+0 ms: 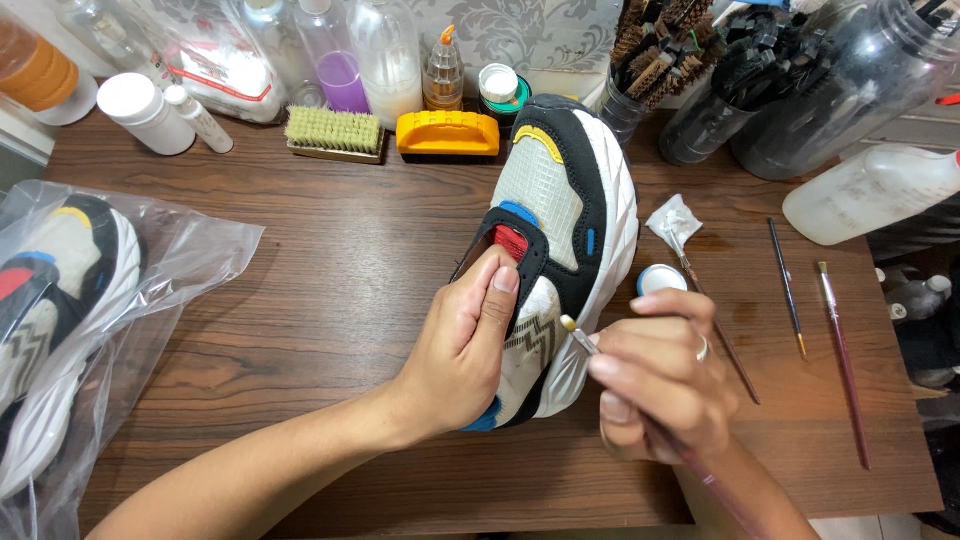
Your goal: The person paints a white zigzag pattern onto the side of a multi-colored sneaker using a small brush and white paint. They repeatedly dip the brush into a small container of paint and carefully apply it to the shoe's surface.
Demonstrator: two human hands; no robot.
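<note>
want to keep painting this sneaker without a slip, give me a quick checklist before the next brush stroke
1. Sneaker steady: ok, the left hand grips it at the collar, thumb on the red patch.
2. Brush under control: ok, the right hand pinches it near the ferrule.
3. Tip on target: ok, the bristles sit at the side panel by the zigzag pattern.
4. Paint on the bristles: cannot tell, too small to see.
5. Small white pot in reach: ok, it stands just right of the sole; whether it is open, cannot tell.
6. Spare brushes out of the way: ok, they lie on the table to the right.
</note>
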